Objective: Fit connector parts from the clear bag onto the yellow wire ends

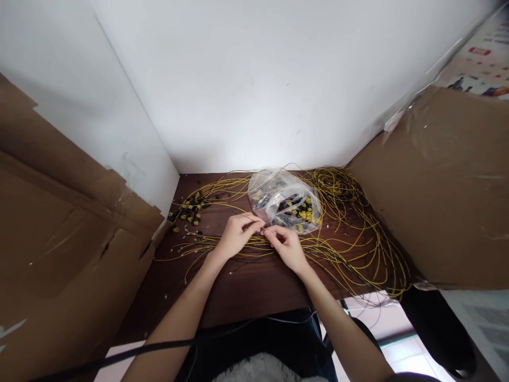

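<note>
My left hand [239, 232] is closed in a pinch on a thin yellow wire. Close against its fingertips, my right hand [287, 247] pinches too, but what lies between its fingers is too small to make out. Just beyond both hands sits a clear plastic bag [260, 199], its mouth open, with black and yellow connectors [306, 211] inside. Beneath the hands a bundle of yellow wires [330, 254] runs across the dark wooden table. On the left, several black and yellow connectors [193, 208] lie in a cluster, joined to wires.
A coil of yellow wire [332, 180] rests at the back right. Cardboard [59, 223] walls the left side, and a cardboard panel [445, 196] the right. A white wall [254, 95] closes the back. Wire ends hang over the front right table edge. A black strap or cable crosses my left forearm.
</note>
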`<state>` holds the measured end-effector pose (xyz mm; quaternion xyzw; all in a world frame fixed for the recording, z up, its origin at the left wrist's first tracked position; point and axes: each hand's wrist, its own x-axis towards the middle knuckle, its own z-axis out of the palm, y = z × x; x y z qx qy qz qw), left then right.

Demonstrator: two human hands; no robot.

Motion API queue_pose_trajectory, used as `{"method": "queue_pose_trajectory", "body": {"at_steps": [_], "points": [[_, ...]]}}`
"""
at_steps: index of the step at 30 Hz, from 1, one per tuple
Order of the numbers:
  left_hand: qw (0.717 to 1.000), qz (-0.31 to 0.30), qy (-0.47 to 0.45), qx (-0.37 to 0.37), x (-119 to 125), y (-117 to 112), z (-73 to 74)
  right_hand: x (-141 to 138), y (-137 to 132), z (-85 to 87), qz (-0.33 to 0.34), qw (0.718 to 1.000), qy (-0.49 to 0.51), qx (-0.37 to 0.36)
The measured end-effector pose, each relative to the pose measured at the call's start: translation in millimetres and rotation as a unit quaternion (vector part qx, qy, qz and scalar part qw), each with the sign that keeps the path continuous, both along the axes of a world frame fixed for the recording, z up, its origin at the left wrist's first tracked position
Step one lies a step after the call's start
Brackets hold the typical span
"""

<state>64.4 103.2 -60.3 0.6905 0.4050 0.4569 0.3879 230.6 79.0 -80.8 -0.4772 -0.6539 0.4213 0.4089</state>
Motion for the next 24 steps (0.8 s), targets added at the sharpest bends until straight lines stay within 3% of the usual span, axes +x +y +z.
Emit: {"method": "queue_pose_trajectory", "body": {"at_steps": [3,7,8,10,12,14,18,24], "points": [[0.995,0.011,0.065,0.072,2,-2,0.4,0,0,0.2,-0.004,1.000,-0.006,0.003],[0.985,0.164,-0.009,0.057,-7,4,3.3,-1,0,-0.2,-0.033,0.999,-0.013,0.004],[0.984,0.173,-0.021,0.038,-9,5,4.0,0,0,-0.1,-0.034,0.999,-0.016,0.006],[0.990,0.138,-0.032,-0.009,-10,5,4.0,0,0,0.5,-0.031,0.999,-0.023,0.011],[0.997,0.064,-0.021,-0.047,-8,3,1.7,0,0,1.4,-0.023,0.999,-0.026,0.017],[0.998,0.012,0.012,-0.054,-3,1,-1.8,0,0,2.4,-0.015,0.999,-0.026,0.023],[0.996,-0.017,0.083,0.008,1,-1,-6.0,0,-1,3.1,-0.009,0.999,-0.032,0.029],[0.990,-0.048,0.107,0.078,-5,2,-5.2,1,0,1.4,-0.011,0.999,-0.029,0.024]]}}
